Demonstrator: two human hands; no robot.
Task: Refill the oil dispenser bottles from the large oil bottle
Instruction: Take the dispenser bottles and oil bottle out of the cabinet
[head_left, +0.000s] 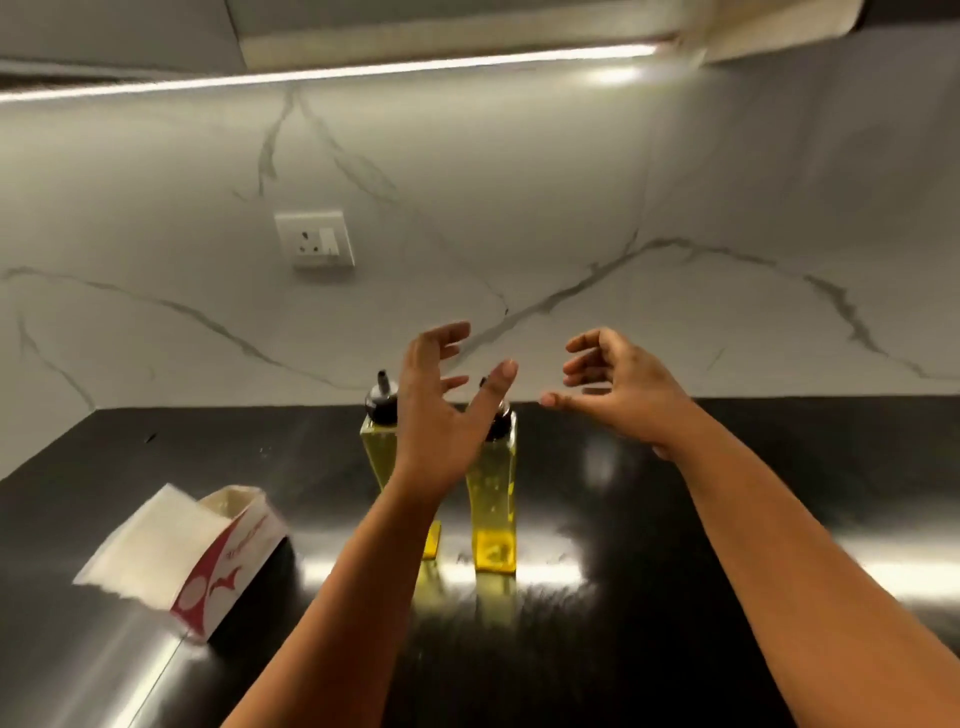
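Two oil dispensers (491, 499) stand side by side on the black counter (727, 493). The left hand (441, 410) and right hand (618, 384) hover above them, fingers spread, holding nothing. A tissue box (208, 561) lies to the left.

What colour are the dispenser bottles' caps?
Black, on both dispenser bottles; seen in the head view.

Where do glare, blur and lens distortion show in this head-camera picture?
Head view: glare streaks cross the black countertop below the light strip; the tissue box and both open hands, left hand and right hand, are motion-blurred; the wide lens bends the backsplash edges.
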